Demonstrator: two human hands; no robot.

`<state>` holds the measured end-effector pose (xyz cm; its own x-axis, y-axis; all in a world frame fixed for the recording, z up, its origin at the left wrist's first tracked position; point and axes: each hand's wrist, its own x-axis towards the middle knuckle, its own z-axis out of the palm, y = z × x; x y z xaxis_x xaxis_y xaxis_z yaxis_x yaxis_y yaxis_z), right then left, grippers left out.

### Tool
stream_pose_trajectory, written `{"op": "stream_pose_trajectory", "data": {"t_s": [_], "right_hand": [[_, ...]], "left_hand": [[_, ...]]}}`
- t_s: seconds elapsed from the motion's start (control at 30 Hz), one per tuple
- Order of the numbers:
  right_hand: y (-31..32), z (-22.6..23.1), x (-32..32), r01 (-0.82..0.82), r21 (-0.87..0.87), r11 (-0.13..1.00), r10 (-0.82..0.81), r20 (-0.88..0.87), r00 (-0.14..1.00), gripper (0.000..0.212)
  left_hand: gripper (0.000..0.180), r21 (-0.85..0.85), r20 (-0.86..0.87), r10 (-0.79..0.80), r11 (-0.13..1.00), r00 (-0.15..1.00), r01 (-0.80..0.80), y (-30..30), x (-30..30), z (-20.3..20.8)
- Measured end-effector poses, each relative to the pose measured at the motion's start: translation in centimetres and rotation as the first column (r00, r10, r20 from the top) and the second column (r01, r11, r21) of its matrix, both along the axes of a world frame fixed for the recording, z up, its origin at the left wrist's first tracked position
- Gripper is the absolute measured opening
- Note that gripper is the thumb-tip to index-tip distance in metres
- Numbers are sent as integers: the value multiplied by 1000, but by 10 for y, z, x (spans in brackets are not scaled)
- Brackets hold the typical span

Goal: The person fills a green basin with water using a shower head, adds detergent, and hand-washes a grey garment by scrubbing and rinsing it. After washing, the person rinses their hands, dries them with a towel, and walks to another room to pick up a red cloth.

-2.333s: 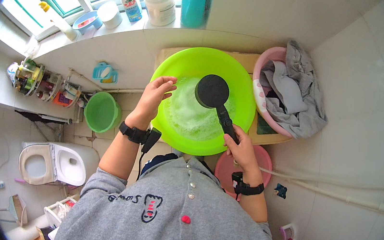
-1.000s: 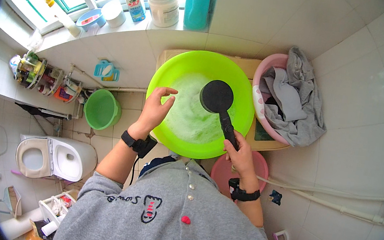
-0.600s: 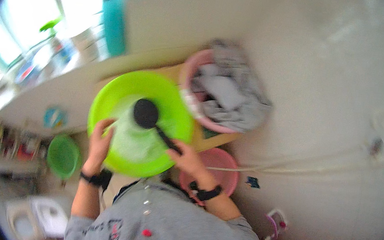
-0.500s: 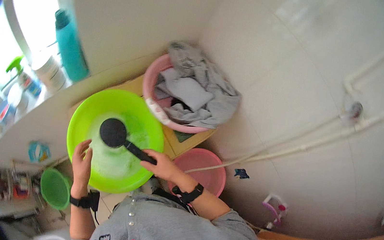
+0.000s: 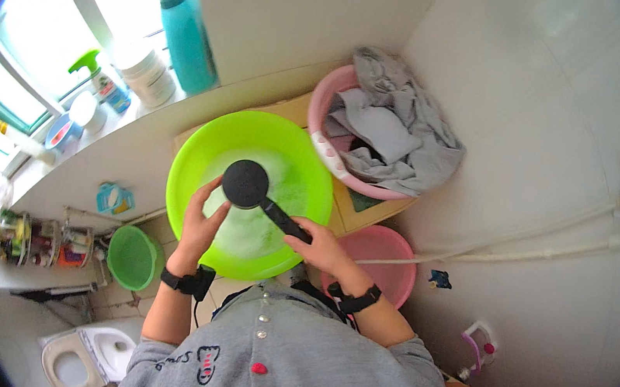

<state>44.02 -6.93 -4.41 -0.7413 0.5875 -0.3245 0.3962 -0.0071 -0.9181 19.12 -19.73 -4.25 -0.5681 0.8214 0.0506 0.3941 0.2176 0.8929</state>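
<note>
A black handheld shower head (image 5: 245, 184) with a round disc hangs over a bright green basin (image 5: 182, 225). My right hand (image 5: 324, 249) is wrapped round its handle. Fingers apart, my left hand (image 5: 202, 225) is at the left rim of the disc; whether the fingertips touch it I cannot tell. White suds (image 5: 251, 234) float on the water in the basin. No water stream can be made out from the shower head.
Behind, a pink basin (image 5: 325, 146) holds grey clothes (image 5: 405, 128). Another pink basin (image 5: 386, 270), lower right, sits near the hose (image 5: 466, 259). Bottles, including a teal one (image 5: 189, 41), line the window ledge. A green bucket (image 5: 133, 260) and a toilet (image 5: 72, 366) are at left.
The whole view has shifted, so the basins appear farther right and higher. My left hand has come up close to the shower head's disc. My right hand keeps hold of the handle.
</note>
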Motion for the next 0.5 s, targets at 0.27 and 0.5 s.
{"op": "stream_pose_trajectory", "data": {"t_s": [0.27,0.5], "right_hand": [[1,11,-4,-31,-116,993,34,28,999,47],[-2,9,-4,-13,-232,973,13,-2,1000,45]], "left_hand": [[51,-17,-39,18,1000,999,-19,-5,0,14],[50,-11,-49,22,1000,999,-22,-8,1,19]]}}
